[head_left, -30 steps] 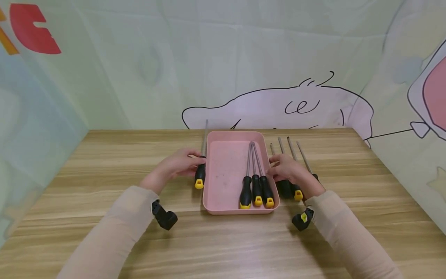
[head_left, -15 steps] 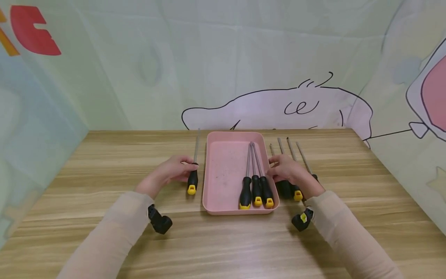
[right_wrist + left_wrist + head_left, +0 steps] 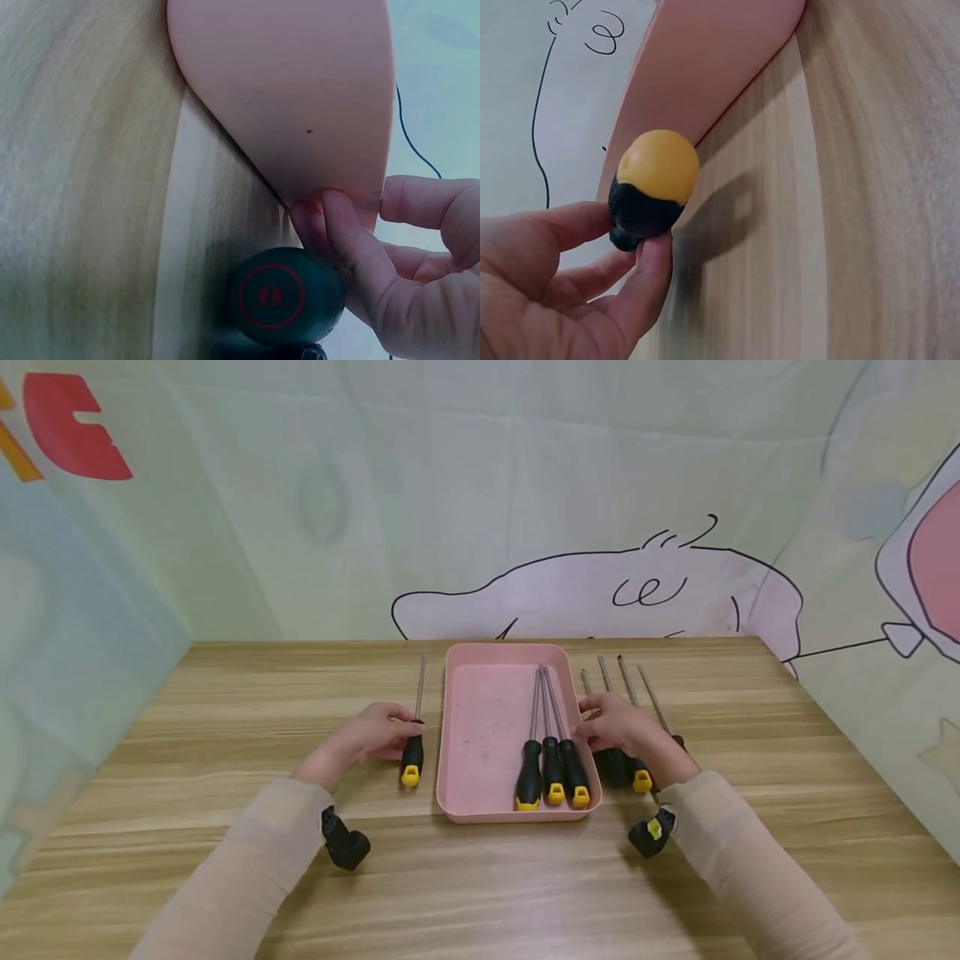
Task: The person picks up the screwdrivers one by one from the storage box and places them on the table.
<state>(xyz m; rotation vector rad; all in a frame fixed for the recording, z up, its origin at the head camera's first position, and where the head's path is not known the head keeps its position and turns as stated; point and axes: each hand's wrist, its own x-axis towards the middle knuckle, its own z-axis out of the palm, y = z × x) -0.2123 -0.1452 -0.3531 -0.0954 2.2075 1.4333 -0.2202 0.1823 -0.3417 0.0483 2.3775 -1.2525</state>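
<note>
My left hand point(image 3: 375, 732) pinches a screwdriver point(image 3: 412, 756) by its black handle with a yellow end, just left of the pink tray point(image 3: 468, 817). The shaft points toward the back wall. In the left wrist view the yellow handle end point(image 3: 660, 161) faces the camera, its shadow on the table; whether the tip touches the wood I cannot tell. My right hand point(image 3: 618, 727) pinches the tray's right rim, fingers against the outer wall point(image 3: 300, 97) in the right wrist view. Three screwdrivers point(image 3: 552, 768) with black and yellow handles lie in the tray's right half.
Several more screwdrivers point(image 3: 640, 775) lie right of the tray, partly hidden under my right hand. A dark round handle end point(image 3: 270, 296) sits close below those fingers in the right wrist view. A printed cloth backdrop point(image 3: 337, 510) stands behind the wooden table point(image 3: 480, 893).
My left hand has moved left and toward me, carrying the screwdriver away from the tray's left edge and lower. The right hand and the tray have stayed in place.
</note>
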